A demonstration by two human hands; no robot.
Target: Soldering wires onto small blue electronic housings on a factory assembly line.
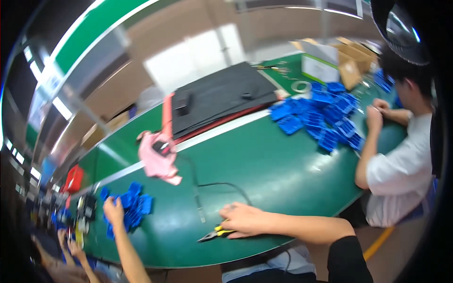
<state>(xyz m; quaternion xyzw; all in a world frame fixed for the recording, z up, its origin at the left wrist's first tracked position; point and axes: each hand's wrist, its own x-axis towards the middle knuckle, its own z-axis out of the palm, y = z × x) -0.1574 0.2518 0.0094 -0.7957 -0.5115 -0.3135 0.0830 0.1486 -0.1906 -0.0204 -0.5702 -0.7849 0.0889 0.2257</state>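
My right hand (245, 220) rests low over the green table, its fingers closed round the yellow grips of a pair of pliers (209, 236). The pliers' dark jaws point left, toward the near table edge. Over on the left, my left hand (113, 212) is at a small pile of blue plastic parts (134, 207), its fingers curled on one at the pile's edge. Motion blur softens that hand, and part of what it grips is hidden. A thin dark cable (222, 184) lies on the table beyond my right hand.
A pink cloth (157, 158) with a dark object on it lies mid-table. Behind it is a black mat (222, 96). A larger blue parts heap (321, 115) and open cartons (356, 59) stand right, beside a seated person (401, 155). Another person's hands (71, 247) show far left.
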